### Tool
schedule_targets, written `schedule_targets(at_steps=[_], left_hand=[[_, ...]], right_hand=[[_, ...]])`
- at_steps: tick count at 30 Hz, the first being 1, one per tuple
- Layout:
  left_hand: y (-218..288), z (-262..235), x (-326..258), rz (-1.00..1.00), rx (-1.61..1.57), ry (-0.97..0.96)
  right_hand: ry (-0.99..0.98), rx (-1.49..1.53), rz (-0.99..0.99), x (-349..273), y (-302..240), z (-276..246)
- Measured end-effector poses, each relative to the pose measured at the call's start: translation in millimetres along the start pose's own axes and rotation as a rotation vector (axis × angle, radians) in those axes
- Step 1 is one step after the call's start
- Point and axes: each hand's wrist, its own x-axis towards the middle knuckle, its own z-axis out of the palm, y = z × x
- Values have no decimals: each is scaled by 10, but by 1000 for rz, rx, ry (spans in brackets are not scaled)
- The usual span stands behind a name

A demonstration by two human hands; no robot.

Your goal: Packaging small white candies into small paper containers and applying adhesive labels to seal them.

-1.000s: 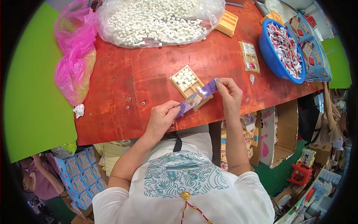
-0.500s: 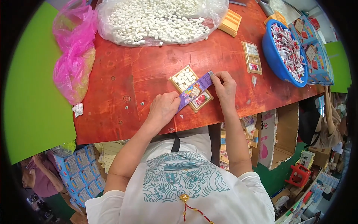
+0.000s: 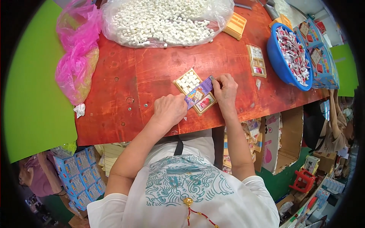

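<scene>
A yellow tray (image 3: pixel 177 81) lies at a slant on the red table in front of me, with small white cubes (image 3: pixel 188 82) in its far compartment and a red-and-white packet (image 3: pixel 205 103) in the near one. Across its middle runs a purple printed card strip (image 3: pixel 199 93). My left hand (image 3: pixel 170 108), fingers curled, grips the strip's near left end. At the far right end my right hand (image 3: pixel 225 91) pinches it between thumb and fingers. The undersides of both hands' fingers are hidden.
Beyond the tray lies a clear bag of white cubes (image 3: pixel 159 26). A blue basin (image 3: pixel 276 60) of small packets and a filled tray (image 3: pixel 257 60) sit at right. Stacked yellow trays (image 3: pixel 234 26) stand behind. A pink bag (image 3: pixel 77 57) lies left; an open carton (image 3: pixel 289 140) stands below the table's edge.
My left hand has shifted slightly right along the strip and covers more of its end. My right hand has moved a little left, its fingers curled closer over the other end.
</scene>
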Motion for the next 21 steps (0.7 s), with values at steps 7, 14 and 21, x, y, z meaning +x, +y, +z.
schedule_targets(at_steps=[7,14,21], left_hand=[[-24,62,-91,68,221,135],[156,-465,-310,46,223,121],[96,330,-72,535,219,246]], right_hand=[[-7,-14,-16,1,-25,13],[-6,2,-10,-11,24,-16],[-50,66,47,-55,28,4]])
